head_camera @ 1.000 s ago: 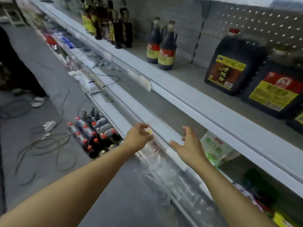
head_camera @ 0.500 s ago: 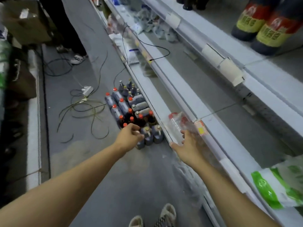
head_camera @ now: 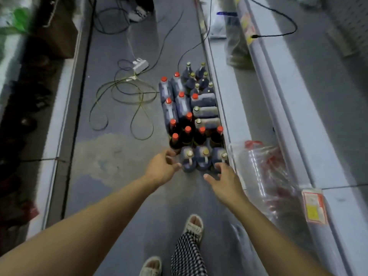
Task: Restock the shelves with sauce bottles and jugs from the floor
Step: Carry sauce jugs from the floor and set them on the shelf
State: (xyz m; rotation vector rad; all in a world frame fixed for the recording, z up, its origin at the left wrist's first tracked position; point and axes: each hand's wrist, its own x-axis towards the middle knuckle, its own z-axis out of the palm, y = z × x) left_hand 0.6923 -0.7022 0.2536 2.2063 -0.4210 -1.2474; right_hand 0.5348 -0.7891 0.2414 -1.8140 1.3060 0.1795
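Floor [head_camera: 123, 176]: sauce jugs [head_camera: 203, 159], hands [head_camera: 194, 172] empty.

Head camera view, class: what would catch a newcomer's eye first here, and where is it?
The tight cluster of dark sauce bottles and jugs standing on the floor against the shelf base, many red-capped. Both hands reach for its nearest row, the left hand and right hand empty. Loose cables loop across the floor to the cluster's left.

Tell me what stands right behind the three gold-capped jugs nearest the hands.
Behind the three gold-capped jugs stands a row of red-capped bottles, with more jugs further back. The bottles' lower halves and the floor between them are hidden.
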